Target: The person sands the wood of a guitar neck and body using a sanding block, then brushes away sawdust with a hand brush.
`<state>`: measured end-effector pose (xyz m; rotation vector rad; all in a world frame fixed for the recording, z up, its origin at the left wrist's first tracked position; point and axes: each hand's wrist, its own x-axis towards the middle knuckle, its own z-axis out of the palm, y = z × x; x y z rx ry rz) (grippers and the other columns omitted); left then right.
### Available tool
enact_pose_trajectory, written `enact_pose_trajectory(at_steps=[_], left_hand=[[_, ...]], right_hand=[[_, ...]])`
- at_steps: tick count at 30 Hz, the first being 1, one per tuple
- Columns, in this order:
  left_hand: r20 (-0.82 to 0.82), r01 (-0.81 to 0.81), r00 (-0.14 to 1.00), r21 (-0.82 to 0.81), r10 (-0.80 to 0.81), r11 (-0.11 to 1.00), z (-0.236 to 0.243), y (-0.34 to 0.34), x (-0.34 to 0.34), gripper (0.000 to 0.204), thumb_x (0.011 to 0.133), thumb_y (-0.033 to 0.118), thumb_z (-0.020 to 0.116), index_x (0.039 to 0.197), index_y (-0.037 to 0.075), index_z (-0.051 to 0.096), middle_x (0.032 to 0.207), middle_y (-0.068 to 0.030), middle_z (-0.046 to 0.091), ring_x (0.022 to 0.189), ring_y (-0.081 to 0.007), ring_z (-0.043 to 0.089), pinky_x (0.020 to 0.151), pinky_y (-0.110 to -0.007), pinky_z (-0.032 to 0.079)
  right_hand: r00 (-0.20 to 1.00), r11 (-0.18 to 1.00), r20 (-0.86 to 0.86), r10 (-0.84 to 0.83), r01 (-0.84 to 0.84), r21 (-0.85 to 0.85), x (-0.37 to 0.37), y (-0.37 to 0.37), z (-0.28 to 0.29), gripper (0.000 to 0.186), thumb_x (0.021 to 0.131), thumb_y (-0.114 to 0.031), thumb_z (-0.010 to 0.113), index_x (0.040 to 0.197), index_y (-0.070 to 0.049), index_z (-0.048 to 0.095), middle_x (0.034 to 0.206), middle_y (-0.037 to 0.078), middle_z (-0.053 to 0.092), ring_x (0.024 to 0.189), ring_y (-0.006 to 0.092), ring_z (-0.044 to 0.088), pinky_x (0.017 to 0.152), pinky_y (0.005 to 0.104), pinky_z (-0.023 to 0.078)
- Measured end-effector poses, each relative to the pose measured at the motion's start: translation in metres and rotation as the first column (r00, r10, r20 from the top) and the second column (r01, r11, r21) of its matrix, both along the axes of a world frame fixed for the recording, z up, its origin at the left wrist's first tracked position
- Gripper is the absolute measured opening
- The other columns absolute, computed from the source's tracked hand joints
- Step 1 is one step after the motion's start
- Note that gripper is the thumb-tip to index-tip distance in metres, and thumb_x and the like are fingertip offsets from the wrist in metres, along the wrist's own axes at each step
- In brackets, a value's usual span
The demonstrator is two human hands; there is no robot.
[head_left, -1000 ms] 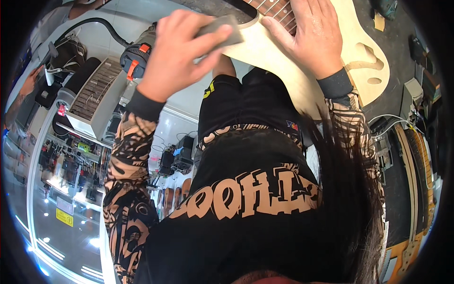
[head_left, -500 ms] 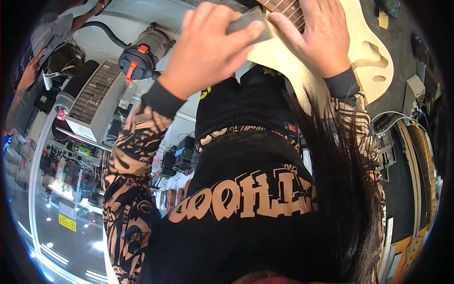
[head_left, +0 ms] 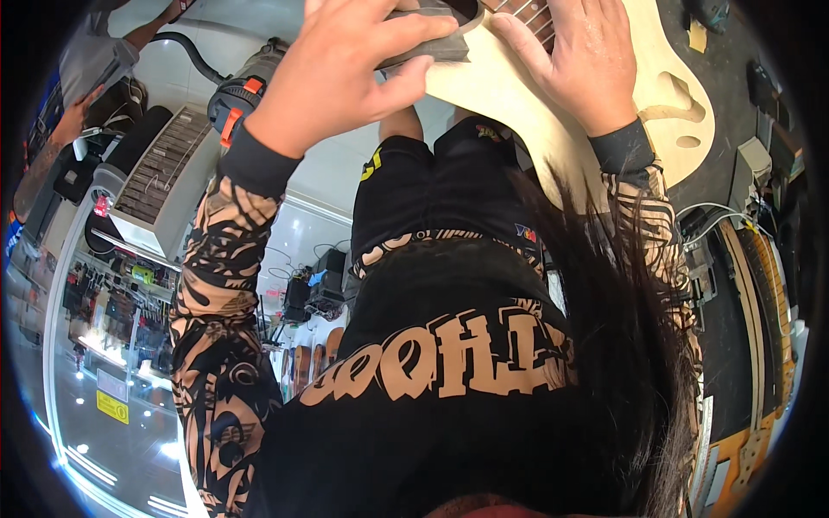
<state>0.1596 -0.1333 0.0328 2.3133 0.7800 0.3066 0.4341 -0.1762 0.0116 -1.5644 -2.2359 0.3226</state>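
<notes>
Grey, the block (head_left: 446, 50) I watch remotely is clasped between thumb and fingers of the left hand (head_left: 350, 78), its end jutting past them over the pale guitar body (head_left: 505, 99); the right hand (head_left: 590, 73) lies flat there, thumb splayed.

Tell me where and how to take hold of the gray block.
Probably grip the gray block by its two long edges, coming from above, thumb on the near side, much as the left hand holds it. It looks flat and straight-edged, and its upper face is turned away from the pale guitar body.
</notes>
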Motion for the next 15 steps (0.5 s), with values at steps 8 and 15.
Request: enact_pose_trajectory(at_steps=[8, 15], left_hand=[[-0.046, 0.017, 0.999, 0.062, -0.015, 0.998, -0.002, -0.003, -0.018, 0.049, 0.085, 0.015, 0.085, 0.133, 0.016, 0.080, 0.117, -0.0098, 0.066, 0.108, -0.0327, 0.060, 0.095, -0.047, 0.044], [0.143, -0.403, 0.915, 0.285, 0.377, 0.870, -0.045, -0.119, 0.021, 0.047, 0.084, 0.024, 0.087, 0.130, 0.029, 0.083, 0.122, -0.0052, 0.069, 0.109, -0.0296, 0.063, 0.094, -0.049, 0.045]], right_hand=[[1.000, 1.000, 0.007, -0.001, 0.001, 0.009, 0.007, -0.004, -0.004, 0.067, 0.090, -0.033, 0.084, 0.145, 0.000, 0.062, 0.128, 0.022, 0.066, 0.123, 0.0450, 0.062, 0.116, 0.0540, 0.046], [1.000, 1.000, 0.005, 0.015, -0.015, -0.017, -0.005, 0.004, 0.000, 0.067, 0.092, -0.034, 0.083, 0.145, 0.000, 0.061, 0.127, 0.023, 0.066, 0.124, 0.0465, 0.061, 0.119, 0.0544, 0.045]])
